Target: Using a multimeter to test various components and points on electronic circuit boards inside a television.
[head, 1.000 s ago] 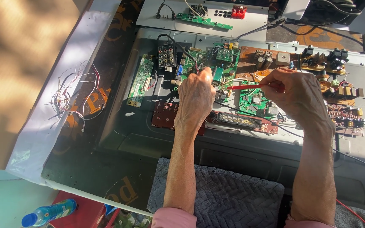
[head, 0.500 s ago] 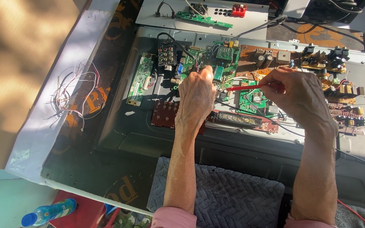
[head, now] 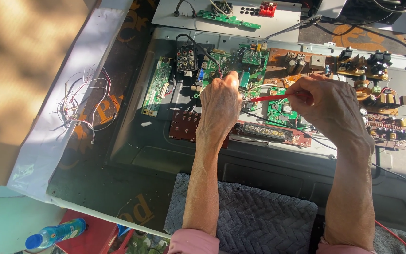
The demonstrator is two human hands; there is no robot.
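An opened electronic chassis (head: 306,174) lies before me with several circuit boards inside. My right hand (head: 330,106) grips a thin red probe (head: 271,98) whose tip points left onto the green main board (head: 283,110). My left hand (head: 221,106) is closed, fingertips pressed down on the boards beside the probe tip; whether it holds anything is hidden. A dark red board with a long display strip (head: 266,131) lies just below both hands. A narrow green board (head: 157,87) sits at the left of the chassis.
A tangle of thin loose wires (head: 83,101) lies at the left on the dark surface. A grey towel (head: 254,216) covers the near edge. A blue-capped plastic bottle (head: 55,233) lies at lower left. A grey panel with a small green board (head: 229,19) is beyond the chassis.
Both hands stay over the boards; the probe tip and left fingers shift only slightly.
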